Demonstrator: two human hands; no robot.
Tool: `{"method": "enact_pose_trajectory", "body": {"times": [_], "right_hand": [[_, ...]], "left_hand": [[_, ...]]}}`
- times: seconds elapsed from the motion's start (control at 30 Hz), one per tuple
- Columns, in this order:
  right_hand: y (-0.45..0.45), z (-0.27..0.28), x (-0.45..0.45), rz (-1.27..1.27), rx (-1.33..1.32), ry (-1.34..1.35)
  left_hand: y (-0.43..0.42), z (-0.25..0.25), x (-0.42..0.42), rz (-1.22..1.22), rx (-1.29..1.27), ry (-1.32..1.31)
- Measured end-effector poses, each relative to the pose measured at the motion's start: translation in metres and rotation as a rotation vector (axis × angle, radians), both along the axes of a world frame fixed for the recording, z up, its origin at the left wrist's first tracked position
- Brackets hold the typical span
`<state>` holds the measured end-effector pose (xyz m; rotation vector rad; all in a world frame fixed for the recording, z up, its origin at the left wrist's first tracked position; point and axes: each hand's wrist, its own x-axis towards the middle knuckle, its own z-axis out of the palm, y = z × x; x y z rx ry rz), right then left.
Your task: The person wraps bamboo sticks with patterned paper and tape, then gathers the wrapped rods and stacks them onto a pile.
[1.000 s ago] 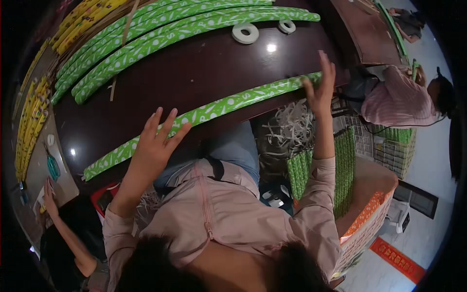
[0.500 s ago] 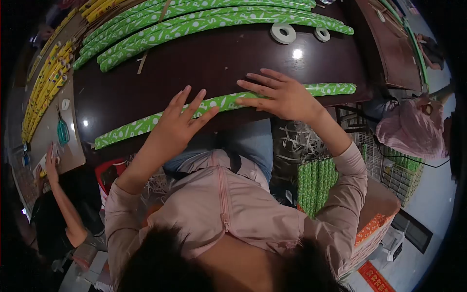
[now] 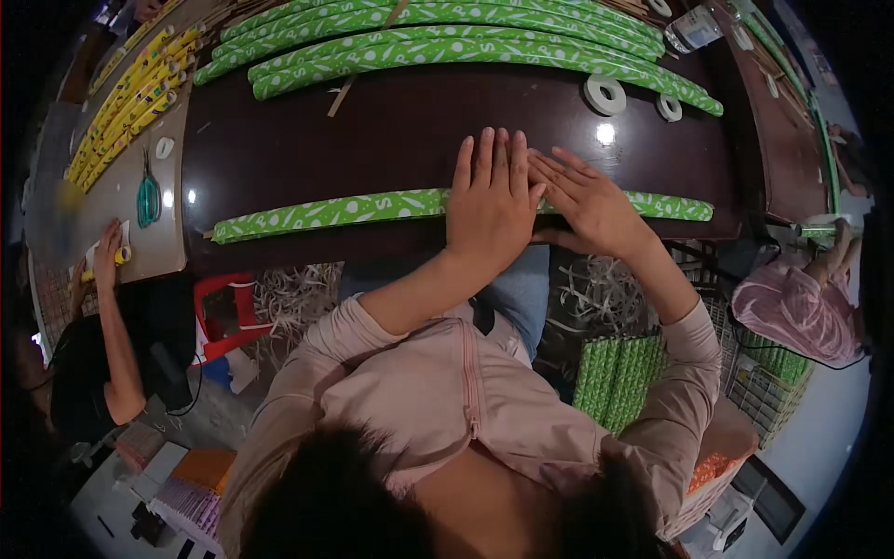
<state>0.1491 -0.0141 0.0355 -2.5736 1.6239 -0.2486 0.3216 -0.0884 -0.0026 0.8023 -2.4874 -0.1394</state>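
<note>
A long green patterned tube (image 3: pixel 326 213) lies along the near edge of the dark table (image 3: pixel 391 130). My left hand (image 3: pixel 491 207) rests flat over its middle, fingers stretched out and pointing away from me. Just to the right, my right hand (image 3: pixel 591 207) also lies over the tube with extended fingers, its fingertips meeting the left hand's edge. The part of the tube under both hands is hidden. Neither hand is wrapped round anything.
More green tubes (image 3: pixel 484 47) lie across the back, near two white tape rolls (image 3: pixel 605 95) and a clear bottle (image 3: pixel 694 30). Yellow tubes (image 3: pixel 130 102) and teal scissors (image 3: pixel 149 197) are at left. One co-worker (image 3: pixel 116 345) sits left, another (image 3: pixel 796 312) right.
My left hand has moved right along the tube to its middle. My right hand came inward from the tube's right end and now meets the left. The view has shifted left.
</note>
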Motion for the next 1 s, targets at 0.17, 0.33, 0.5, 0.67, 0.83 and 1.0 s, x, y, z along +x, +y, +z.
{"method": "enact_pose_trajectory", "body": {"times": [0.17, 0.33, 0.5, 0.67, 0.83, 1.0], "right_hand": [[-0.002, 0.009, 0.003, -0.021, 0.062, -0.038], [-0.006, 0.016, 0.008, -0.044, 0.095, -0.009], [-0.017, 0.010, 0.020, -0.022, 0.000, 0.063], [-0.037, -0.010, 0.070, 0.101, -0.131, 0.038], [-0.047, -0.006, 0.086, 0.159, -0.168, -0.001], [-0.050, -0.005, 0.091, 0.129, -0.084, 0.017]], "left_hand": [[0.001, 0.001, 0.013, 0.031, -0.013, -0.028], [-0.007, 0.005, 0.042, 0.104, 0.030, -0.106], [-0.021, 0.007, 0.080, 0.081, 0.089, -0.055], [-0.027, 0.009, 0.093, -0.041, 0.182, 0.105], [-0.047, 0.014, 0.142, -0.229, -0.035, -0.161], [-0.064, 0.006, 0.167, -0.225, -0.150, -0.166]]}}
